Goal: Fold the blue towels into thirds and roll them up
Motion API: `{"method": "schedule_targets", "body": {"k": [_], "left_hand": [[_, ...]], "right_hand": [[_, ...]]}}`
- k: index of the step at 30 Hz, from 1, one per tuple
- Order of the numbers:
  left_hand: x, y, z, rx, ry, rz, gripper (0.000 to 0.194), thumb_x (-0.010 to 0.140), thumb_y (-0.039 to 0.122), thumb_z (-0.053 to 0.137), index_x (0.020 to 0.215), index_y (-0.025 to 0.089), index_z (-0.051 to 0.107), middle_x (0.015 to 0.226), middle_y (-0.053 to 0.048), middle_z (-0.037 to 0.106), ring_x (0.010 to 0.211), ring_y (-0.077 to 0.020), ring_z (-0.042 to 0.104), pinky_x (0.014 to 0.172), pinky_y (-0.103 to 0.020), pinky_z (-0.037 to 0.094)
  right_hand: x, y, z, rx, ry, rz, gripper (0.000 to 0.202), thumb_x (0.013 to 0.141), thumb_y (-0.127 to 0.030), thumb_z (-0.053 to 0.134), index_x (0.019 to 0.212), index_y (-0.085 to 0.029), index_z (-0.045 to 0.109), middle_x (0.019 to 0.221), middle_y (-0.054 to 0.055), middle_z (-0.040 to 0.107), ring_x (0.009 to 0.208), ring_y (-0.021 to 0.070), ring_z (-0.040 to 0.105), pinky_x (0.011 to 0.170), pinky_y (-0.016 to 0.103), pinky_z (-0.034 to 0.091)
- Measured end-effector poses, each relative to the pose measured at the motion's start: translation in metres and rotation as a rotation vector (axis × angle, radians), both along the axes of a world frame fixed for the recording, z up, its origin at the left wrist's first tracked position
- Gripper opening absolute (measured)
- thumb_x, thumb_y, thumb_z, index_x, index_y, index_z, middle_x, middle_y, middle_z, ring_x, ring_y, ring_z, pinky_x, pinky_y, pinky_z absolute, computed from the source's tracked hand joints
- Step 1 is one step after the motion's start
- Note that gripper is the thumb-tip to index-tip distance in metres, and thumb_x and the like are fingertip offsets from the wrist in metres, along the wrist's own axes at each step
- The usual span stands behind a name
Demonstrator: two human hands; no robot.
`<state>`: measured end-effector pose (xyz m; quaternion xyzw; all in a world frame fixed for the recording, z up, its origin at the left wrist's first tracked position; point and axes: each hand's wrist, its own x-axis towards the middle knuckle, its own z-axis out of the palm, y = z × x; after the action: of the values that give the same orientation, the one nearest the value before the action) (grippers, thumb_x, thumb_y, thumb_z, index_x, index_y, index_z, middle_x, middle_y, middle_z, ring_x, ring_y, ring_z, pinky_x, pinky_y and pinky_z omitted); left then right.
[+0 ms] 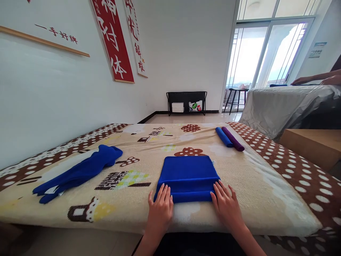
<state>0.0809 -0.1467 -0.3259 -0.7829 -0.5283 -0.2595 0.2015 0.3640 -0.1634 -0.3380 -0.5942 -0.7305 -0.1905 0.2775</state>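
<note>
A blue cloth (188,168) lies flat in front of me on a patterned blanket, its near edge folded over into a thick band. My left hand (161,202) rests on the near left corner of the band, fingers stretched out. At the near right corner, my right hand (226,201) touches the cloth with its fingers spread. Beyond it to the right lie two rolls side by side, one blue (223,137) and one purple (233,139). A crumpled blue cloth (82,170) with white tags is on the left.
The cream blanket (202,217) has a brown dotted border. At the right stand a cardboard box (314,144) and a plastic-covered table (282,103), with another person's hands (306,80) above it. A black rack (186,97) stands by the far wall.
</note>
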Motion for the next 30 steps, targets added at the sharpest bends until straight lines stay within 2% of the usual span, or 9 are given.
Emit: {"method": "schedule_targets", "body": {"k": [5,8,12,17,20,22,24,27,30], "left_hand": [[0.048,0.002,0.013,-0.149,0.054,-0.246,0.047,0.092,0.015,0.04,0.137,0.012,0.053,0.141,-0.01,0.055,0.131,-0.0216,0.051,0.107,-0.04,0.041],[0.057,0.007,0.017,-0.226,0.054,-0.246,0.046,0.095,0.02,0.038,0.138,0.013,0.051,0.143,-0.009,0.053,0.132,-0.0221,0.05,0.106,-0.041,0.043],[0.027,0.017,0.013,-0.214,0.009,-0.081,0.043,0.1,0.033,0.037,0.136,0.019,0.055,0.142,-0.009,0.053,0.133,-0.0261,0.049,0.104,-0.048,0.044],[-0.026,0.024,0.0,-0.136,-0.023,0.048,0.043,0.099,0.036,0.04,0.135,0.018,0.056,0.14,-0.009,0.056,0.131,-0.0288,0.05,0.107,-0.052,0.039],[-0.032,0.021,0.001,-0.062,-0.04,0.087,0.04,0.097,0.033,0.042,0.129,0.018,0.062,0.137,-0.011,0.058,0.131,-0.0319,0.05,0.111,-0.061,0.028],[-0.022,0.018,0.007,-0.04,-0.04,0.041,0.038,0.097,0.028,0.042,0.127,0.017,0.063,0.138,-0.011,0.057,0.133,-0.0308,0.048,0.113,-0.06,0.026],[-0.005,0.014,0.016,-0.076,-0.022,-0.069,0.041,0.096,0.023,0.039,0.131,0.016,0.059,0.141,-0.01,0.055,0.135,-0.0261,0.046,0.113,-0.052,0.033],[0.028,0.013,0.026,-0.201,0.022,-0.232,0.046,0.096,0.019,0.037,0.139,0.014,0.05,0.145,-0.008,0.051,0.136,-0.0207,0.046,0.11,-0.041,0.041],[0.052,0.015,0.028,-0.306,0.046,-0.289,0.047,0.097,0.021,0.036,0.142,0.015,0.047,0.147,-0.008,0.049,0.136,-0.0208,0.045,0.109,-0.041,0.041]], "right_hand": [[-0.056,0.004,0.016,-0.094,0.032,0.222,0.039,0.099,-0.027,0.038,0.133,-0.022,0.057,0.138,0.002,0.057,0.132,0.0187,0.048,0.112,0.038,0.031],[-0.066,0.009,0.017,-0.152,0.044,0.222,0.041,0.1,-0.031,0.036,0.135,-0.022,0.055,0.139,0.004,0.055,0.132,0.0194,0.049,0.11,0.038,0.034],[-0.035,0.016,0.01,-0.171,0.058,0.056,0.048,0.101,-0.045,0.034,0.134,-0.018,0.056,0.139,0.009,0.055,0.132,0.0246,0.048,0.109,0.044,0.035],[0.02,0.017,-0.004,-0.146,0.043,-0.062,0.053,0.1,-0.049,0.032,0.136,-0.016,0.054,0.139,0.011,0.055,0.132,0.0257,0.048,0.109,0.048,0.033],[0.028,0.015,-0.006,-0.114,0.017,-0.099,0.053,0.1,-0.048,0.034,0.133,-0.013,0.056,0.138,0.014,0.055,0.132,0.0283,0.048,0.11,0.052,0.031],[0.02,0.014,-0.001,-0.081,0.013,-0.117,0.05,0.1,-0.043,0.035,0.132,-0.012,0.057,0.14,0.016,0.053,0.133,0.0298,0.046,0.11,0.053,0.03],[0.004,0.013,0.006,-0.065,0.02,-0.081,0.046,0.1,-0.037,0.035,0.132,-0.013,0.057,0.142,0.014,0.051,0.135,0.0287,0.044,0.111,0.052,0.03],[-0.027,0.012,0.019,-0.113,0.044,0.071,0.043,0.1,-0.029,0.033,0.136,-0.018,0.055,0.143,0.006,0.051,0.136,0.0221,0.044,0.112,0.044,0.032],[-0.053,0.014,0.027,-0.211,0.067,0.196,0.044,0.101,-0.027,0.03,0.139,-0.022,0.051,0.143,0.002,0.051,0.136,0.0179,0.043,0.113,0.04,0.032]]}}
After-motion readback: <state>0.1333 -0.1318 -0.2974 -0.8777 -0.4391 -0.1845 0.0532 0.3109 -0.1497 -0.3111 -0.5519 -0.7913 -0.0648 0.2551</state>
